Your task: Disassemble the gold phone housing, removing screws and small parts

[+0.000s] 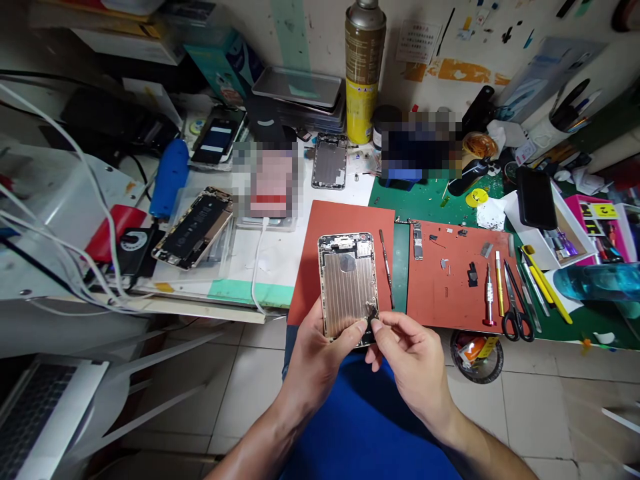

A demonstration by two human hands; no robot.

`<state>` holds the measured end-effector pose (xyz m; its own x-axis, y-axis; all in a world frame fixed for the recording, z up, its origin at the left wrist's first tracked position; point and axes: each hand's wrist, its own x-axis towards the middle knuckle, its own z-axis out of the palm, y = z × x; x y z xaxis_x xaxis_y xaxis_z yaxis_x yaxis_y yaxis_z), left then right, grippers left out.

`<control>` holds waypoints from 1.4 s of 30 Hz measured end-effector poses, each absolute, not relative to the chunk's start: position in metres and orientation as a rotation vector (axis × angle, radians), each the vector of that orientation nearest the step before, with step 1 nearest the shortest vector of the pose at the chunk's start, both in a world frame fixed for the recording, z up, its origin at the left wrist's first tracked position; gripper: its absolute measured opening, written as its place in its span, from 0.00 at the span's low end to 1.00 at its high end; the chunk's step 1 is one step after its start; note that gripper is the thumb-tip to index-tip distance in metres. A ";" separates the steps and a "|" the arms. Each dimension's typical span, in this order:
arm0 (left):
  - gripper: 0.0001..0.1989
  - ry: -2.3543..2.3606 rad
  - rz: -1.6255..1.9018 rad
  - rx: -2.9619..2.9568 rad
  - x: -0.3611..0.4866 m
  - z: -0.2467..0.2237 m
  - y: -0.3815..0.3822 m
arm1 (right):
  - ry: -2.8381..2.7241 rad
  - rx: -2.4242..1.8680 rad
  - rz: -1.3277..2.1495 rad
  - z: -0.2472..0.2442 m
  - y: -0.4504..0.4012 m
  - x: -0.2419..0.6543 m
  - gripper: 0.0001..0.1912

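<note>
Flanking phone shell (345, 293): metal tool (387, 269)

- Tall spray can (363, 73), gold-brown above and yellow below, upright by the marked wall (325, 27).
- Stack of flat grey trays (300, 87) just left of the can.
- Opened phone (195, 227) with a dark battery, lying slantwise on clear plastic, over on the left.
- White cable (257, 260) curving down to the table's front edge.
- Black-handled scissors (517, 327), points away from the front edge.
- Black phone (536, 198) resting on a white box (570, 217), at right.
- See-through blue bottle (600, 283) on its side.
- Round bin (477, 357) on the tiled floor (530, 393).
- Laptop (40, 400) at lower left, keyboard showing.
</note>
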<state>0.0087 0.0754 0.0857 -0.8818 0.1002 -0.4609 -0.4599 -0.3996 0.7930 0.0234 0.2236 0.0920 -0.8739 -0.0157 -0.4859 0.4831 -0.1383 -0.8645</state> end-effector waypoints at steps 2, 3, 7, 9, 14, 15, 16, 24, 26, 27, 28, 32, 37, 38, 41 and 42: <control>0.23 1.521 2.311 -0.525 0.009 0.084 0.075 | 1.815 0.519 -2.078 0.092 0.224 0.024 0.18; 0.23 1.538 2.306 -0.537 0.009 0.084 0.075 | 1.818 0.518 -2.080 0.093 0.224 0.024 0.18; 0.17 1.565 2.296 -0.527 0.009 0.079 0.074 | 1.816 0.519 -2.084 0.093 0.223 0.024 0.18; 0.16 1.596 2.286 -0.530 0.009 0.078 0.074 | 1.821 0.515 -2.077 0.094 0.223 0.023 0.18; 0.15 1.624 2.290 -0.533 0.009 0.080 0.076 | 1.835 0.484 -2.047 0.096 0.224 0.024 0.18; 0.15 1.629 2.289 -0.534 0.009 0.081 0.076 | 1.838 0.473 -2.040 0.097 0.225 0.024 0.18; 0.15 1.636 2.283 -0.540 0.009 0.082 0.077 | 1.842 0.462 -2.034 0.097 0.225 0.024 0.18; 0.18 1.786 2.218 -0.594 0.009 0.077 0.074 | 1.874 0.418 -2.029 0.093 0.226 0.026 0.18; 0.18 1.764 2.220 -0.580 0.010 0.074 0.074 | 1.879 0.400 -2.028 0.093 0.226 0.026 0.18; 0.18 1.750 2.221 -0.574 0.010 0.073 0.073 | 1.882 0.386 -2.028 0.093 0.226 0.026 0.17; 0.18 1.741 2.221 -0.573 0.010 0.072 0.073 | 1.885 0.375 -2.033 0.093 0.227 0.026 0.16; 0.20 1.730 2.233 -0.574 0.008 0.076 0.073 | 1.866 0.376 -2.073 0.093 0.227 0.025 0.15; 0.21 1.466 2.343 -0.496 0.007 0.090 0.070 | 1.843 0.379 -2.084 0.095 0.226 0.024 0.14; 0.21 1.448 2.352 -0.481 0.007 0.090 0.070 | 1.841 0.374 -2.081 0.095 0.226 0.024 0.15; 0.22 1.506 2.312 -0.455 0.006 0.085 0.067 | 1.833 0.381 -2.071 0.094 0.227 0.023 0.16; 0.23 1.554 2.280 -0.451 0.005 0.081 0.067 | 1.824 0.392 -2.070 0.092 0.227 0.021 0.17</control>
